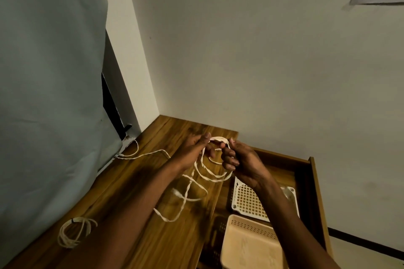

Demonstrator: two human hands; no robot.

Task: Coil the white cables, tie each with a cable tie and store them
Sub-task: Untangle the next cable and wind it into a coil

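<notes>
My left hand (196,148) and my right hand (242,162) are raised over the wooden table (140,185), both gripping a white cable (209,176). A short stretch of it spans between the two hands, and several loose loops hang below them onto the table. Another strand of white cable (142,155) trails left toward the wall corner. Near the table's front left lies a coiled white cable (74,232) bound with a dark tie.
An open wooden drawer (310,181) at the right holds a white perforated basket (247,201) and a beige basket (251,244). A grey-blue curtain (50,94) hangs along the left edge of the table. White walls meet behind it.
</notes>
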